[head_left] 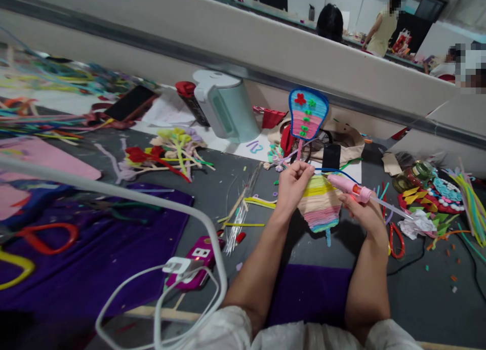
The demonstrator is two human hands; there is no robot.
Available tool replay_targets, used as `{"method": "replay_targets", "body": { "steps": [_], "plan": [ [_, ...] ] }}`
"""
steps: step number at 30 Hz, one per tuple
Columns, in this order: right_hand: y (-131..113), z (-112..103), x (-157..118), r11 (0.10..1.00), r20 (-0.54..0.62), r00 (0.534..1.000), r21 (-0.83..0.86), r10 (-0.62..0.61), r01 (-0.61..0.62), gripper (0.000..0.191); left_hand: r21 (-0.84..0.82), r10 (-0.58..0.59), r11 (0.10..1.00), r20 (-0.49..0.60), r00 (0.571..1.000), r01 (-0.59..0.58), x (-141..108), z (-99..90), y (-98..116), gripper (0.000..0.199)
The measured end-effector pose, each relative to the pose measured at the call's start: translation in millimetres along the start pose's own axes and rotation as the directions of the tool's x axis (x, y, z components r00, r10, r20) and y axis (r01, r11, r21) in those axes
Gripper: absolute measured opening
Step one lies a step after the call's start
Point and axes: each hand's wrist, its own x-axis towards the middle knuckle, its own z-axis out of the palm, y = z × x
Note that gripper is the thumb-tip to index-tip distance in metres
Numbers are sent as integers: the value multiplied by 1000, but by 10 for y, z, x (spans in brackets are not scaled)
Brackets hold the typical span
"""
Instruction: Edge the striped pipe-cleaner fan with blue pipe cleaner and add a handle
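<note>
My left hand [295, 184] pinches a dark blue pipe cleaner [343, 173] at the top edge of a striped fan [321, 203] made of yellow, cream, pink and blue rows. In my right hand [360, 208] is a pink glue gun [350, 187], its nozzle pointing left at the fan's top edge near the blue strip. A clear glue stick [393, 208] sticks out of the gun's back. The fan's light blue stub handle [328, 237] points toward me. Beyond my hands stands a finished-looking blue and pink fan [308, 115] with a red flower and green pieces.
A kettle [237, 110] and dark bottle [192, 102] stand behind. Pipe cleaner flowers [163, 155] lie left, red scissors [397, 240] right. A white cable [190, 208] loops from a magenta power strip [197, 264]. Other people are beyond the partition [228, 41].
</note>
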Motion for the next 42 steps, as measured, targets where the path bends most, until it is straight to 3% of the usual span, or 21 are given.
{"method": "replay_targets", "body": {
  "steps": [30,42],
  "plan": [
    [25,2,11,1000,-1,1000,-15,1,-1,45,-17,-3,1000,5,1000,3,13,4,-14,34],
    [-91,-3,-23,997,-14,999,-55,-50,49,41,-33,-18,999,9,1000,19,13,-1,-46,34]
  ]
}}
